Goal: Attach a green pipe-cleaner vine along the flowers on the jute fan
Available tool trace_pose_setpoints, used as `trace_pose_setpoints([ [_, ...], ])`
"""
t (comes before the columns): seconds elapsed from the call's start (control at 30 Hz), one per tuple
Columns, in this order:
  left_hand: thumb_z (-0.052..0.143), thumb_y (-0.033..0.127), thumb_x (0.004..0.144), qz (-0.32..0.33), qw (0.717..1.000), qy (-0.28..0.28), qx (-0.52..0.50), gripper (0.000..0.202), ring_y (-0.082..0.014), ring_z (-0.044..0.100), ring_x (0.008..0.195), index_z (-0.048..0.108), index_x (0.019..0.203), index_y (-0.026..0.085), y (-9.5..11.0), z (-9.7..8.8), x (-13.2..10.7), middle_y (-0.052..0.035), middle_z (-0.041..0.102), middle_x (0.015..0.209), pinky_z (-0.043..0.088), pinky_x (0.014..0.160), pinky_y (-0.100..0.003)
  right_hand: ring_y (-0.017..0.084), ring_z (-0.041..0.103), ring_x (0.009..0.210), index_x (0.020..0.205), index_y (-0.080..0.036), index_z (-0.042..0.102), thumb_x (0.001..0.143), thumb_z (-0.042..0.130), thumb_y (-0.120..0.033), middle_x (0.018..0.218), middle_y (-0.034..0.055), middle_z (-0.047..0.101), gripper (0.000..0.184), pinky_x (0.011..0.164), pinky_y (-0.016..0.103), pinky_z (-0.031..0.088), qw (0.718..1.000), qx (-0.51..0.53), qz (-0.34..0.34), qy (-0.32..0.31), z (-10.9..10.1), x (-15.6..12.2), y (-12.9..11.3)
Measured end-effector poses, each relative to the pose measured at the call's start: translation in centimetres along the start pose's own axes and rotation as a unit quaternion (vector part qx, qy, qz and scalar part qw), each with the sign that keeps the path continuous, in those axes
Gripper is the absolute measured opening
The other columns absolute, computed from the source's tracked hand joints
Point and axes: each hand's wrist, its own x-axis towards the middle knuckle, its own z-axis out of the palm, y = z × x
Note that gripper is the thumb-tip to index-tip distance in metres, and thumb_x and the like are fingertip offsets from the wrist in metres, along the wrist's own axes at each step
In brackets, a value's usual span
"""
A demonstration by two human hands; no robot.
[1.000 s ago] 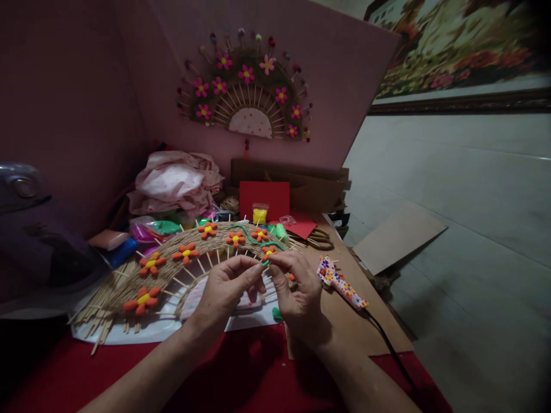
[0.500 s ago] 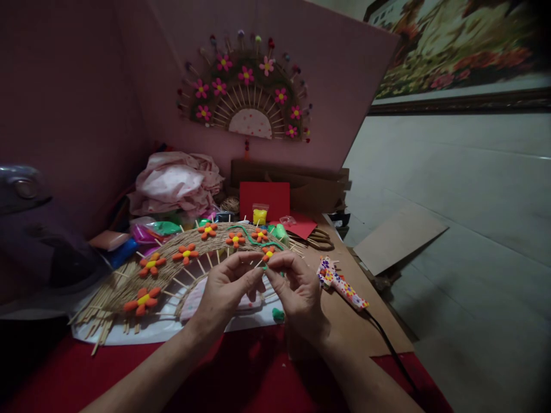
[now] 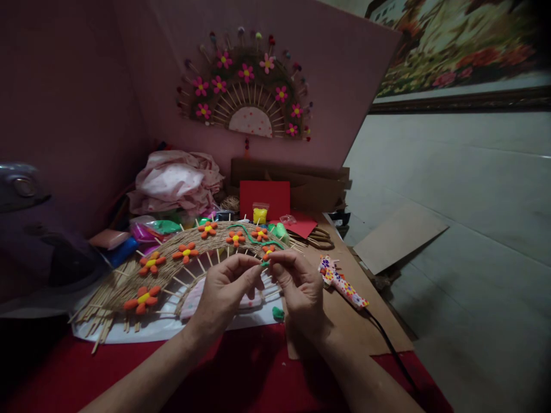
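Note:
My left hand [image 3: 228, 287] and my right hand [image 3: 301, 287] meet fingertip to fingertip, both pinched on a small green clay piece [image 3: 264, 263]. They hover just above a half-round fan of sticks and jute [image 3: 181, 264] that carries orange clay flowers [image 3: 143, 299] and a green clay strand [image 3: 252, 238]. A small green clay lump [image 3: 278, 313] lies on the white sheet under my right hand.
A glue gun covered in dots [image 3: 342, 282] lies on brown card to the right, its black cord trailing toward me. Clay packets [image 3: 150, 229], pink cloth [image 3: 172, 183], a red card [image 3: 264, 198] and scissors [image 3: 321, 238] crowd the back. A finished fan [image 3: 247, 92] hangs on the pink board.
The fingers have shifted slightly while working the green piece; both hands stay in nearly the same place above the fan.

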Motion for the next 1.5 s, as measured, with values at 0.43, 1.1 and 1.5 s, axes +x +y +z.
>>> trace_pose_setpoints([
  [0.43,0.067,0.031,0.074,-0.011,0.998,-0.029,-0.045,0.019,-0.0066,0.05,0.046,0.062,0.079,0.013,0.15,0.2,0.19,0.0012,0.06,0.055,0.039,0.045,-0.018,0.015,0.055,0.077,0.086,-0.022,0.062,0.08,0.064,-0.021,0.083,0.001,0.056,0.007,0.069,0.029,0.045,1.0,0.02,0.002,-0.011,0.1,0.28,-0.02],
  [1.1,0.065,0.033,0.076,0.003,0.998,-0.031,-0.047,0.025,-0.0094,0.053,0.049,0.062,0.094,0.016,0.29,0.27,-0.09,-0.0001,0.062,0.058,0.041,0.046,-0.02,0.016,0.054,0.078,0.081,-0.022,0.062,0.081,0.062,-0.019,0.079,0.0007,0.056,0.003,0.071,0.03,0.044,0.999,-0.019,-0.024,-0.011,0.09,0.33,-0.09],
  [1.5,0.059,0.028,0.08,-0.017,0.996,-0.053,-0.064,0.013,-0.0099,0.053,0.053,0.062,0.083,0.015,-0.03,-0.22,-0.07,-0.0006,0.062,0.059,0.041,0.049,-0.021,0.016,0.054,0.078,0.081,-0.023,0.063,0.081,0.062,-0.018,0.079,0.0007,0.055,0.005,0.07,0.031,0.045,0.998,-0.028,-0.045,-0.029,0.15,0.31,-0.23],
])
